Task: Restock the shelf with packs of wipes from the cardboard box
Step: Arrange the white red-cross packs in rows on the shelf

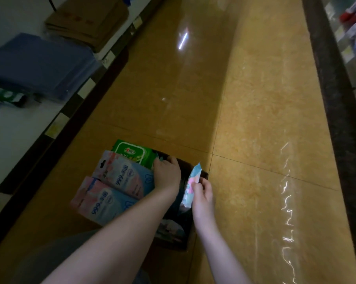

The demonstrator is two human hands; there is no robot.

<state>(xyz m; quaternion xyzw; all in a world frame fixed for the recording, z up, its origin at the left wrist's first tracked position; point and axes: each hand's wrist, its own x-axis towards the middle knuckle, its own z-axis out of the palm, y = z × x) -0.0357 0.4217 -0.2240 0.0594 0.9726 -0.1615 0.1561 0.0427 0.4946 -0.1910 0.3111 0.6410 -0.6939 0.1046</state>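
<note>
While the right hand [202,193] pinches a pack [191,184], open floor [265,140] flanks the box [204,174].

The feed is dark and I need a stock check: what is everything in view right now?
cardboard box: one, dark inside, on the floor
green pack: one, green, at the box's far left
pink-and-blue packs: two, overlapping, nearer than the green pack
held pack: one, pink and blue, on edge over the box
blue stack: one, blue, on the left shelf
flat cardboard: one pile, brown, farther along that shelf
floor: tan, glossy tiles
left hand: at the packs' right edge, grip unclear
right hand: pinches the held pack
</note>
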